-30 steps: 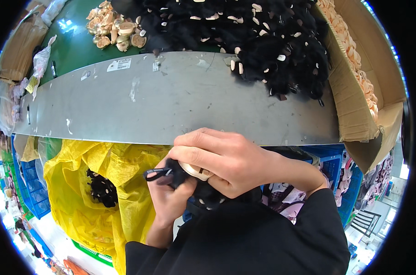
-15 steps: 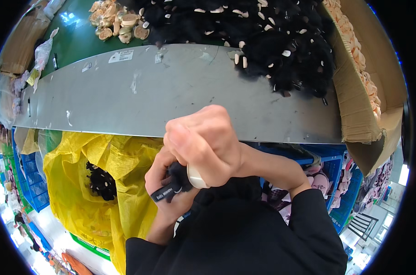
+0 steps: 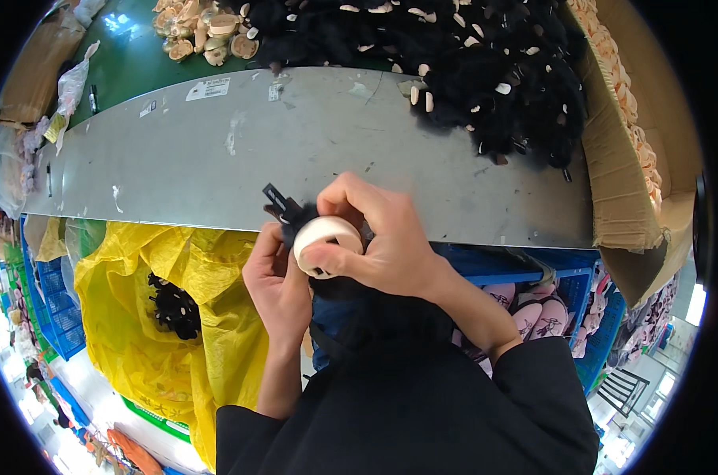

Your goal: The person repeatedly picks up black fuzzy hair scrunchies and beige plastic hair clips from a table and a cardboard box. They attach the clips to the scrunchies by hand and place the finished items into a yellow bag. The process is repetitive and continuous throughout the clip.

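The cap point(image 3: 325, 229), pale and round with dark openings in its face, sits between your two hands, in line with the table's point(image 3: 296, 150) near edge. A black fluffy piece point(image 3: 292, 223) is at its upper left side, with a dark label point(image 3: 275, 197) sticking out toward the table's far edge.

Your right hand point(image 3: 357, 226) has its grip closed on the cap: thumb pressed across the face, index finger bent over the upper rim. Your left hand point(image 3: 277, 271) is curled in against the left side, pinching the fluffy piece; its fingertips are partly hidden, and your right thumb covers part of the cap.

A heap of black fluffy pieces point(image 3: 486, 59) spreads over the table's far right part, with pale parts point(image 3: 205, 32) piled left of it. A cardboard box point(image 3: 619, 218) stands at the table's right edge. Below the near edge, a yellow bag point(image 3: 228, 277) hangs open on your left, and pink slippers point(image 3: 550, 319) fill a blue crate point(image 3: 492, 278) on your right.
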A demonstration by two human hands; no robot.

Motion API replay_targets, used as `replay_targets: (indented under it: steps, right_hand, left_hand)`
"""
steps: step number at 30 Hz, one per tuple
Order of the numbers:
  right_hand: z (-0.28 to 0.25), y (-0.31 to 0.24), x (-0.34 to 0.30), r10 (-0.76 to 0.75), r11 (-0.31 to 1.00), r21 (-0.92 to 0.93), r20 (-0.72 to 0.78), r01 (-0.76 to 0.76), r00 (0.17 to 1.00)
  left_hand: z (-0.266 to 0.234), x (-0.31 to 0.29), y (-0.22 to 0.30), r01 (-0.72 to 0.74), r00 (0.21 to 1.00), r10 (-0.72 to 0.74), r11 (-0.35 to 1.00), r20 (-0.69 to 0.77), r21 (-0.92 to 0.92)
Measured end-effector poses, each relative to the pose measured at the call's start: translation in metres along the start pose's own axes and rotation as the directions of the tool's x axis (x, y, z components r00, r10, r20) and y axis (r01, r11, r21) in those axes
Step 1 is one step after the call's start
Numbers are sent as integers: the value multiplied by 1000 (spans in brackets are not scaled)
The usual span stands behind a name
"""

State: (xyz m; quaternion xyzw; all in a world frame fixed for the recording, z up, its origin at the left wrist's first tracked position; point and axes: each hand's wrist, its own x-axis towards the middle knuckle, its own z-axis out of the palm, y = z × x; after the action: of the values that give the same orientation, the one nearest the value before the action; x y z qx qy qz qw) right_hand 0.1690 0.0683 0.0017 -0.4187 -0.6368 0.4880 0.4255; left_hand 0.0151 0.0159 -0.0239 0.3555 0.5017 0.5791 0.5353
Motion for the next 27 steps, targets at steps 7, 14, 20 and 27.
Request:
replay_targets:
  steps: [7,14,20,27]
  right_hand:
    - [2,-2,-11,-236,958,-199,-143,206,961]
    - [13,17,-8,-348,932,-229,-339,282,874]
    - [16,17,-11,-6,973,225,-228,58,974]
    - [20,29,-2,-296,940,-281,-388,194,873]
  left_hand:
    - [1,-4,9,154,984,-88,862,155,-483]
    - [11,-3,12,-437,898,408,781,165,446]
    - [21,1,9,-462,886,400,732,235,501]
    - [13,4,-13,-484,875,415,733,250,477]
